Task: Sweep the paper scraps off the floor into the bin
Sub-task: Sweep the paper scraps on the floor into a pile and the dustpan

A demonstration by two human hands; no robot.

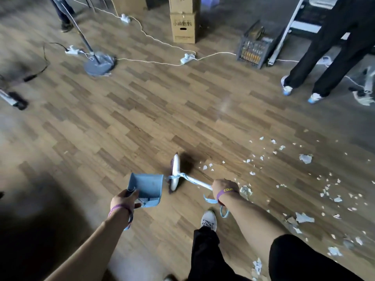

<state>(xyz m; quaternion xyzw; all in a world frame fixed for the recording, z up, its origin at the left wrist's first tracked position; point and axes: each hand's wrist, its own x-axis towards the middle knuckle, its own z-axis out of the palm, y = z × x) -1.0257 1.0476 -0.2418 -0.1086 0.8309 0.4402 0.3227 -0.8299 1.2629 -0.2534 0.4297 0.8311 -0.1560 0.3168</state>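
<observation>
The left grip (124, 199) is curled round the dark handle of a blue pan (149, 185), which hangs just above the floor (142, 110), mouth towards 12 o'clock. The right grip (223, 188) is closed round the white shaft of the broom (175, 173). The broom head stands just beside the pan at its 3 o'clock, with blurred dark bristles fanning out on the far side. Both wrists wear purple bands.

The paper scraps (305, 158) lie scattered on the floor from 2 to 5 o'clock of the broom, the nearest few right by the bristles. A pale shoe (209, 218) is planted at 6 o'clock of the broom.

Far off at 12 o'clock stand stacked boxes (183, 27), with a dark crate (253, 48) at 1 o'clock. A white cord (154, 40) runs across the floor between them. Another person's legs (341, 53) are at 2 o'clock.
</observation>
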